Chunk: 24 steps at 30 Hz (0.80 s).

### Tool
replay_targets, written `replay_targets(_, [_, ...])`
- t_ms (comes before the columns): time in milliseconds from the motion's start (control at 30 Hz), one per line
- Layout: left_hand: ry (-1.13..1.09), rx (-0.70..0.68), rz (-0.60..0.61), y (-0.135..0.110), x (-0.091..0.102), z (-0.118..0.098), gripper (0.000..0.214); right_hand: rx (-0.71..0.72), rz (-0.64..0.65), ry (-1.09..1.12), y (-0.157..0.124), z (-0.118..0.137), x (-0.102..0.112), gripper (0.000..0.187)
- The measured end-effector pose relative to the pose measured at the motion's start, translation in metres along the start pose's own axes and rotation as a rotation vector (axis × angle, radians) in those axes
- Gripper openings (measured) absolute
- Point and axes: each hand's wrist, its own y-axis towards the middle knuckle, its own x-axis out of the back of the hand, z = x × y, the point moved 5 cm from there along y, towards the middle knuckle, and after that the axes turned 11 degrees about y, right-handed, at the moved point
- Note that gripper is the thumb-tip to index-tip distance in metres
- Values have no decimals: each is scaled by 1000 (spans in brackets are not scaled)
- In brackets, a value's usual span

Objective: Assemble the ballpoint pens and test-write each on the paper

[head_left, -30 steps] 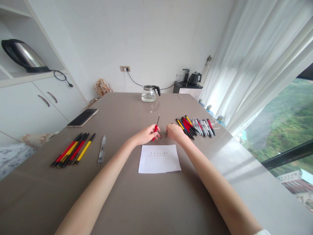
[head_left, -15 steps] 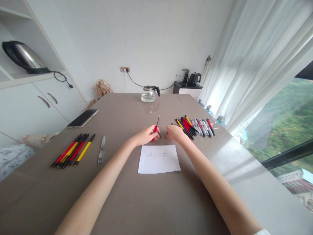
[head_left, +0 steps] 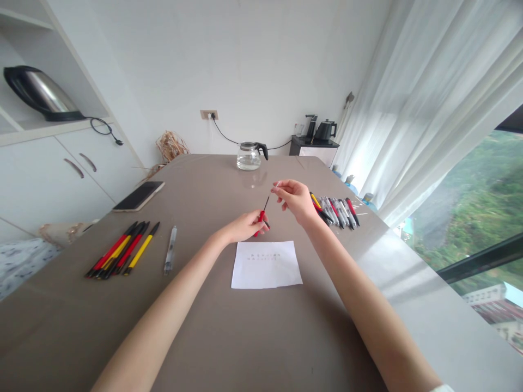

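Right hand (head_left: 296, 198) rose, fingertips pinching a small pale part (head_left: 277, 184) above-right of the left hand (head_left: 243, 227), whose fingers wrap the red pen (head_left: 260, 217). Looks mid-assembly; mating needs axial alignment.

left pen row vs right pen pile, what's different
The left row is red, yellow and black pens, neatly parallel; the right pile adds clear pens and lies looser. The left row is far from both hands; the right pile is beside the right hand. Both lie on the table.
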Motion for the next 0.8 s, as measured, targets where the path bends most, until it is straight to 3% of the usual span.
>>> replay_targets(800, [-10, 12, 19, -2, -1, -6, 17, -10, -10, -46, -2, -1, -4, 25])
